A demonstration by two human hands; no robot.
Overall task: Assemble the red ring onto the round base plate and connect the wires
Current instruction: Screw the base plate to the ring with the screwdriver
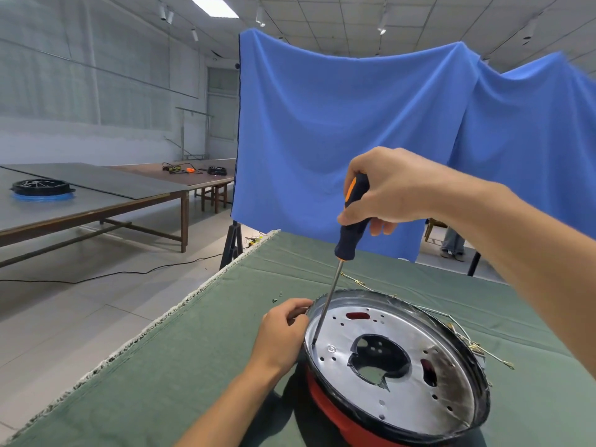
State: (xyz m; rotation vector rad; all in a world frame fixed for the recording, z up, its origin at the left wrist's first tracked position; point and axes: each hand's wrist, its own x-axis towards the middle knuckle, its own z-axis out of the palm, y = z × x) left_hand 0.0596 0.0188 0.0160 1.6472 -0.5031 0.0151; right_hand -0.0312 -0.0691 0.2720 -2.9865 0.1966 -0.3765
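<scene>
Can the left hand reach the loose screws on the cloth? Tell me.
Probably yes. The left hand only holds the plate rim, and the screws lie just beyond it on open cloth, nothing between.

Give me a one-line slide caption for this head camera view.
Right hand drives a screwdriver into the round base plate atop the red ring; left hand steadies its rim.

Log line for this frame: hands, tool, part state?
right hand: grips screwdriver, tip at base plate edge | left hand: holds rim | red ring: under plate
</scene>
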